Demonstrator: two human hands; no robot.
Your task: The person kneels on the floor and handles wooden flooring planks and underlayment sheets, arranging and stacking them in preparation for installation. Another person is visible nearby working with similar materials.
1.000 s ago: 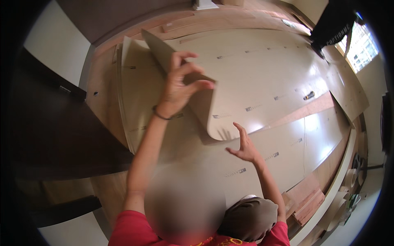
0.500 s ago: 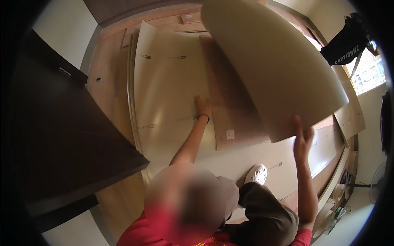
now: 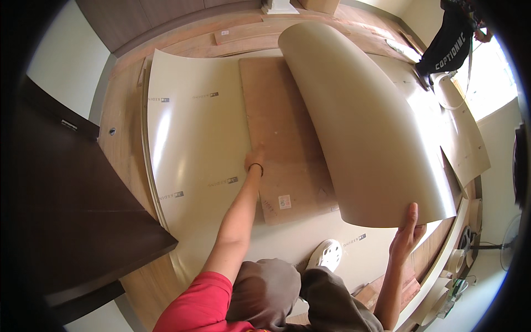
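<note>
A beige flexible sheet [image 3: 359, 133] bends in a long curl over the right half of the stack. My right hand [image 3: 408, 235] grips its near edge, thumb on top and fingers beneath. Under the curl lies a brown flat board [image 3: 290, 144] with a small white label; the sheet hides its right side. My left hand [image 3: 255, 159], with a dark band at the wrist, is at the board's left edge. Its fingers are smeared, so their grip is unclear. Below the board spreads a glossy beige sheet [image 3: 193, 133] with printed marks, its left edge bowed upward.
A dark brown panel [image 3: 83, 205] juts in from the left. My white shoe [image 3: 327, 254] is on the lower glossy sheet. Rolls of edging strip [image 3: 456, 261] and a fan [image 3: 510, 243] stand at right. A black bag [image 3: 445, 47] is near the bright window.
My right hand has come nearer me and lower with the sheet's edge, and the sheet is more curled. My left hand has shifted slightly right to the board's edge. The view has shifted.
</note>
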